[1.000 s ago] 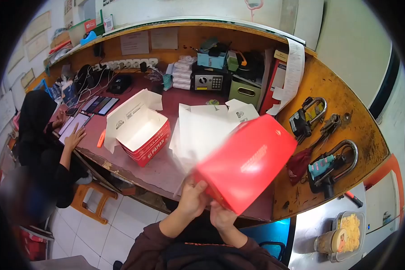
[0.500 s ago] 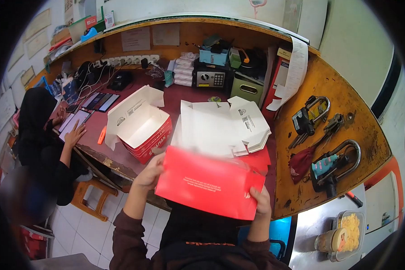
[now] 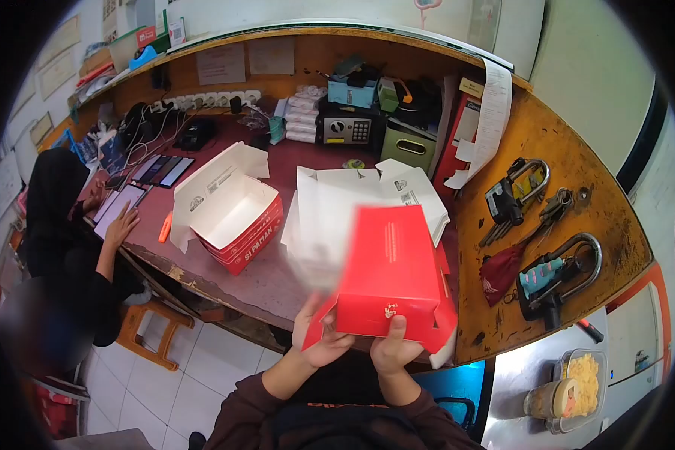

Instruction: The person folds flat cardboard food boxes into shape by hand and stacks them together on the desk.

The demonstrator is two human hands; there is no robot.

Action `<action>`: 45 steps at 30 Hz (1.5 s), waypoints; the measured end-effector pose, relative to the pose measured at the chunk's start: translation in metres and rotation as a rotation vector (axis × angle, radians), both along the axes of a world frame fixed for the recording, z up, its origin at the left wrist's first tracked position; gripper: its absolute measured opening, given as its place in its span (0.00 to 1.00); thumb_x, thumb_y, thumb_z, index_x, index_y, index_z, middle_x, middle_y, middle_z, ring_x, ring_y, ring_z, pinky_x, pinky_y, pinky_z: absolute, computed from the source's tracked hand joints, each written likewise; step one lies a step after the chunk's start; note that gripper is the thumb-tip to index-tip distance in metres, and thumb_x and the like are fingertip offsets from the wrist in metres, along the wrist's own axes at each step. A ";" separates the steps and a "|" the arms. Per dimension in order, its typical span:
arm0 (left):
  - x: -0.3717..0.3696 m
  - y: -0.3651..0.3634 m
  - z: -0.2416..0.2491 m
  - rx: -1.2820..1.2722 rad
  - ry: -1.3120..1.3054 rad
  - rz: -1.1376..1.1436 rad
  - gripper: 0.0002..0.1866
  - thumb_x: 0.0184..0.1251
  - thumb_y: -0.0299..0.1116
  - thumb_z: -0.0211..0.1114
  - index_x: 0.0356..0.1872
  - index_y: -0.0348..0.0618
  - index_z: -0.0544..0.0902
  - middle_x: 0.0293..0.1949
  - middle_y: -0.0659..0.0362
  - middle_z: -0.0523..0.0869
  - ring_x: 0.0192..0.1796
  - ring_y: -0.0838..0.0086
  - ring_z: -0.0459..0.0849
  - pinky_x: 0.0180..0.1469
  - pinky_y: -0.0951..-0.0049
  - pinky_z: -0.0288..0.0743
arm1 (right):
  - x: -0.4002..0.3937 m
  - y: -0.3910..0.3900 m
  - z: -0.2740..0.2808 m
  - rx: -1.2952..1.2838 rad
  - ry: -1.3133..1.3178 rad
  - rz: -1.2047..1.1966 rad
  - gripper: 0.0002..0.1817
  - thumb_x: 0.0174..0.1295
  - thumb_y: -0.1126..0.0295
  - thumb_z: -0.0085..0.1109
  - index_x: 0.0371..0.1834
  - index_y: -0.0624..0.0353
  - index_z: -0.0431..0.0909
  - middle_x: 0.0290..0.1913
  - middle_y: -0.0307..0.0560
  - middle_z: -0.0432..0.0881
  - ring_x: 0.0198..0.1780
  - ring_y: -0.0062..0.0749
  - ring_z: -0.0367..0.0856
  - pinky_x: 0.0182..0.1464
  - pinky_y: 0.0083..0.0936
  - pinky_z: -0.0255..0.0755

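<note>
A red cardboard box (image 3: pixel 390 259), partly folded, is turned with its end panel toward me over the table's front edge. My left hand (image 3: pixel 324 337) is closed on its left end flap. With the thumb pressed on the end panel, my right hand (image 3: pixel 395 346) grips the box from below; those fingers are partly hidden. Behind the box lies a stack of flat white-sided box blanks (image 3: pixel 315 195), its near left part blurred. To the left stand several nested open boxes (image 3: pixel 255 244), white inside and red outside, with the lid tilted up.
At the left, a co-worker (image 3: pixel 60 225) touches a tablet (image 3: pixel 120 204) on the table. An orange marker (image 3: pixel 166 227) lies near the nested boxes. A safe (image 3: pixel 346 130) stands at the back. Padlocks (image 3: pixel 551 277) and keys lie on the wooden counter (image 3: pixel 495 330) at right.
The red box has turned so its end faces me, and its end flaps are now bent. My left hand has moved right and down, and my right hand left, both onto that end.
</note>
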State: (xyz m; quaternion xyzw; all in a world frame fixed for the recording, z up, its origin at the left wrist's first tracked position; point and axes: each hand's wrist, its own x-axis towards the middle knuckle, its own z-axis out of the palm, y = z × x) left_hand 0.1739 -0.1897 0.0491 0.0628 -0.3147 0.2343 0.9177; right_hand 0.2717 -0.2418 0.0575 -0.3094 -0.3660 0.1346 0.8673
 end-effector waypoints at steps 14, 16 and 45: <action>-0.022 0.051 -0.002 1.126 1.025 1.670 0.26 0.51 0.26 0.66 0.52 0.34 0.69 0.48 0.52 0.76 0.51 0.70 0.75 0.52 0.70 0.69 | 0.079 -0.020 0.029 -0.136 0.681 1.058 0.12 0.57 0.75 0.51 0.45 0.63 0.69 0.37 0.41 0.76 0.32 0.23 0.72 0.35 0.21 0.66; -0.024 0.056 0.006 1.407 1.001 1.897 0.22 0.51 0.25 0.65 0.50 0.35 0.72 0.46 0.53 0.78 0.49 0.73 0.76 0.50 0.72 0.70 | 0.072 -0.015 0.023 -0.217 0.474 0.686 0.16 0.56 0.75 0.53 0.48 0.65 0.68 0.40 0.43 0.76 0.38 0.24 0.73 0.41 0.24 0.67; 0.005 0.030 -0.007 0.691 0.983 1.171 0.15 0.64 0.30 0.52 0.51 0.37 0.69 0.46 0.55 0.77 0.51 0.75 0.74 0.52 0.73 0.67 | 0.009 0.015 0.011 -0.059 0.585 0.674 0.14 0.56 0.78 0.54 0.45 0.51 0.71 0.37 0.34 0.74 0.30 0.17 0.65 0.34 0.17 0.61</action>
